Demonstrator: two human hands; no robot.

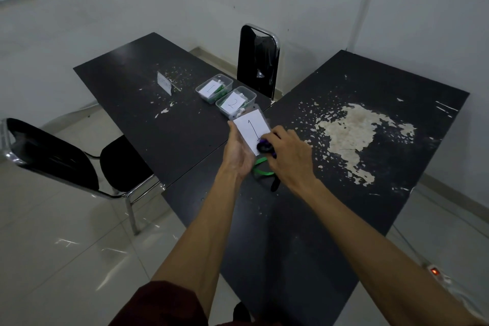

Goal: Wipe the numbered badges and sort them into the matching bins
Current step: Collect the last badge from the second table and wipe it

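Observation:
My left hand (236, 152) holds a clear badge sleeve with a white card marked 1 (250, 128) above the black table. My right hand (289, 157) grips a dark purple-edged cloth (263, 147) and presses it on the card's lower right corner. A green lanyard (262, 171) with a black clip hangs from the badge down to the tabletop. Two clear bins stand just beyond: the bin labelled 1 (213, 87) and the bin labelled 2 (235, 102), each with badges and green lanyards inside.
A small white folded card (164, 83) stands on the left table (148, 124). The right table (370, 103) has a large patch of peeled surface. One black chair (258, 58) stands behind the bins, another (60, 159) at the left. A power strip (438, 274) lies on the floor.

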